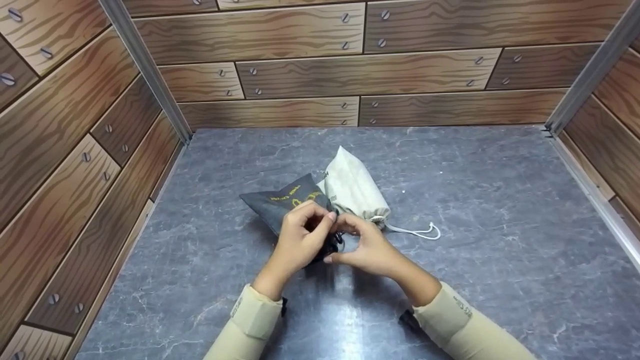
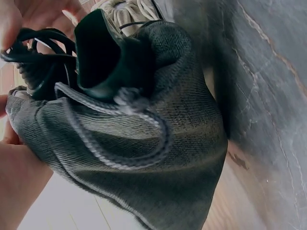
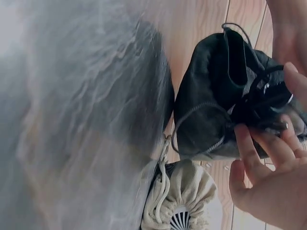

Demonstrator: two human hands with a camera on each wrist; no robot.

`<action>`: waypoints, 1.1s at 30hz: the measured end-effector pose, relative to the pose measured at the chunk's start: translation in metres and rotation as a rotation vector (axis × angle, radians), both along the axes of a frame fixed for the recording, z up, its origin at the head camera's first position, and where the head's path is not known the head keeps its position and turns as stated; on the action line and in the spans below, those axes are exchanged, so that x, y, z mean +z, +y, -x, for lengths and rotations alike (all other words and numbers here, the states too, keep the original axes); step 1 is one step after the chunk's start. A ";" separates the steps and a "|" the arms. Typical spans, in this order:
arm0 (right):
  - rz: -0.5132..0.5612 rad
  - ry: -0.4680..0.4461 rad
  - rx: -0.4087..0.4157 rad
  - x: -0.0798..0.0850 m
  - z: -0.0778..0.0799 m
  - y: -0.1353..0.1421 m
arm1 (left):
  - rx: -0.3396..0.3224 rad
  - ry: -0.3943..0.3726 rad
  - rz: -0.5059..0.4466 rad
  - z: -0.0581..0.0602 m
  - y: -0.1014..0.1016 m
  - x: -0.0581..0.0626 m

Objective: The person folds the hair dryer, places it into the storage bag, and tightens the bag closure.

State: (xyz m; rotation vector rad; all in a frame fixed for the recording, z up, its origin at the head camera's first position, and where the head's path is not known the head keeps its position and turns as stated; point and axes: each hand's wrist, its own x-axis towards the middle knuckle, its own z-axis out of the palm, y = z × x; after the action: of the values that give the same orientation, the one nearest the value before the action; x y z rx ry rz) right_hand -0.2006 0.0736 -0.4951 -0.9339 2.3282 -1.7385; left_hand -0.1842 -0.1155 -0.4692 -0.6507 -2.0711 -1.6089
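A dark grey drawstring bag [image 1: 280, 200] with yellow lettering lies under both hands, its mouth towards the person. Black cable loops [image 2: 53, 40] stick out of that mouth, beside a dark hollow piece [image 2: 98, 57] and a grey knotted drawstring [image 2: 129, 165]. My left hand [image 1: 298, 232] pinches the black cable between thumb and fingers at the mouth. My right hand [image 1: 367, 247] arches around the other side, thumb apart from the fingers; in the right wrist view its fingertips [image 3: 244, 141] touch the cable and the bag's edge.
Right behind the grey bag lies a full off-white drawstring bag [image 1: 355, 185], its white cord [image 1: 422, 232] trailing right. The grey marbled tabletop [image 1: 500, 200] is bounded by wood-patterned walls [image 1: 300, 32] at the back and sides.
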 end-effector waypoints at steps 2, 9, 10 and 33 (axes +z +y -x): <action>0.015 -0.014 -0.032 0.002 0.001 -0.002 | -0.003 -0.002 0.002 0.000 0.000 0.001; 0.040 -0.064 -0.113 0.009 0.007 -0.008 | 0.004 -0.009 0.002 0.000 -0.002 0.001; 0.032 -0.068 -0.125 0.010 0.007 -0.009 | 0.002 -0.010 -0.001 0.000 -0.003 0.001; 0.068 0.063 -0.285 0.009 0.018 -0.002 | -0.062 -0.012 -0.002 -0.011 0.002 0.014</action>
State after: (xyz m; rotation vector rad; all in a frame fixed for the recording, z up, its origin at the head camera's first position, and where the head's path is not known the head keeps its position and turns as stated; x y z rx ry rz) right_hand -0.2190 0.0714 -0.4860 -0.7025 2.5647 -1.9263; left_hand -0.1731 -0.1133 -0.4556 -0.7130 -2.0765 -1.6529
